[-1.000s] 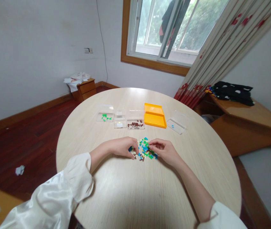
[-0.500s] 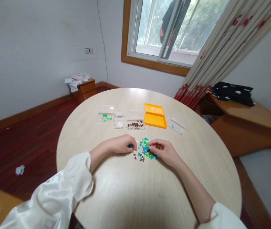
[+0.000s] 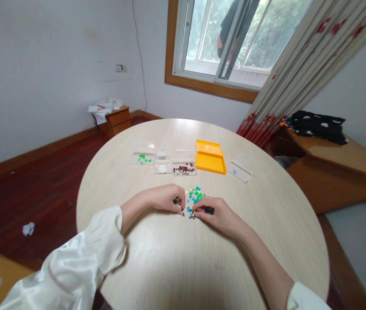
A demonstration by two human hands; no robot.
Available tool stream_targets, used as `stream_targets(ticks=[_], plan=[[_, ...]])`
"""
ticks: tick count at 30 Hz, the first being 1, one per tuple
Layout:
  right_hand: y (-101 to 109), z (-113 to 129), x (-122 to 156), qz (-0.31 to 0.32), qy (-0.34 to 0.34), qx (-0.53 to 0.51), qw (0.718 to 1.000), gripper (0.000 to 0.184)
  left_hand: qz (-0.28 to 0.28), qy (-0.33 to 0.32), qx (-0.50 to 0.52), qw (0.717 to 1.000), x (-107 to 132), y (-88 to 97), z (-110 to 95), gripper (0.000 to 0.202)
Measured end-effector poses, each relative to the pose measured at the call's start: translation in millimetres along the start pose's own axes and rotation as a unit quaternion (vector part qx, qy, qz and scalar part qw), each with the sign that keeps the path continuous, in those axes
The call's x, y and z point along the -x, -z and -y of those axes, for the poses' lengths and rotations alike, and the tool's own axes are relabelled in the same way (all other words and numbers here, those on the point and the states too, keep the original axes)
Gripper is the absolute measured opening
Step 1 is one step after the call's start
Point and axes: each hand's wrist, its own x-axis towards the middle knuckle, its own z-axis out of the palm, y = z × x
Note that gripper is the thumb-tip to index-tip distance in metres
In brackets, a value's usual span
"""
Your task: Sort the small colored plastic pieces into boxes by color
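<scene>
Between left fingers (image 3: 182, 197) and right fingers (image 3: 203, 201) (curled) lie coloured bricks (image 3: 196, 200).

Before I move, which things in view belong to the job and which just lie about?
Likely in the job:
- loose pieces
- clear boxes
- yellow box, open

Seemingly lying about:
- black cloth
- crumpled paper on the floor
</scene>
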Motion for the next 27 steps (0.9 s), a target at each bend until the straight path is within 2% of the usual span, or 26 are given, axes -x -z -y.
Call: stream_targets(ticks=[7,13,21,27], plan=[[1,2,2,0.037,0.052,0.086,0.994,0.013,0.0,-0.005,-0.029,1.0,-1,-3.7,1,0.01],[1,4,5,0.042,0.06,0.122,0.99,0.013,0.006,0.012,-0.043,0.999,-1,-3.2,-3,0.011],[0,4,4,0.06,0.115,0.154,0.98,0.013,0.001,-0.003,0.007,1.0,-1,-1.4,-11,0.01],[0,7,4,0.067,0.108,0.184,0.975,0.015,0.026,-0.019,0.006,0.999,-3,-7.0,-12,0.012]])
